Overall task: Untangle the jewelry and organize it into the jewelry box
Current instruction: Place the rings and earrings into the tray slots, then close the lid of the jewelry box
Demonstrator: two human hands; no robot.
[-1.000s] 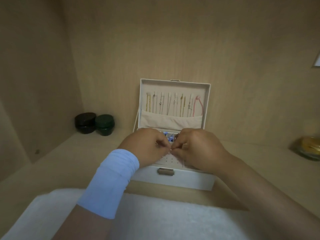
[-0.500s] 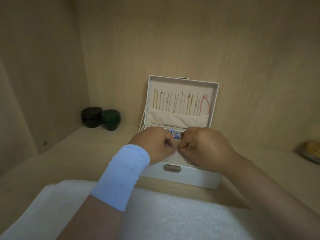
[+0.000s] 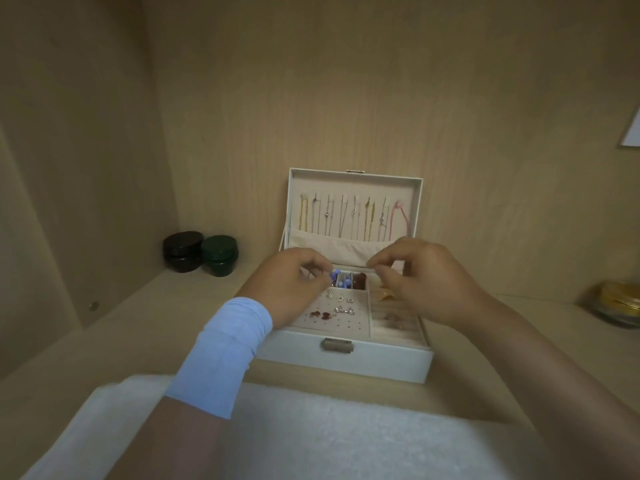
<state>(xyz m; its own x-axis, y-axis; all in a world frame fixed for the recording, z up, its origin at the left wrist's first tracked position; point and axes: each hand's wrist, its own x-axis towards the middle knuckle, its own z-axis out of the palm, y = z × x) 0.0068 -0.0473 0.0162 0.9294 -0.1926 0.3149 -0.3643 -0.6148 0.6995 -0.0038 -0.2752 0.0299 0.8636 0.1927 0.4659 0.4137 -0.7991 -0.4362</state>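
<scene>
One jewelry box (image 3: 377,362), two dark jars (image 3: 183,251) (image 3: 219,255), two hands (image 3: 294,285) (image 3: 426,282), one white towel (image 3: 311,434), one glass dish (image 3: 620,306)

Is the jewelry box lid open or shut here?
Open. The jewelry box lid stands upright at the back, necklaces hang on its inner face, and earrings below lie exposed.

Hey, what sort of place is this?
Likely a shelf inside a wooden cupboard or wardrobe: wood panels close the back and left side, and a jewelry box, black jar and green jar sit on it.
</scene>
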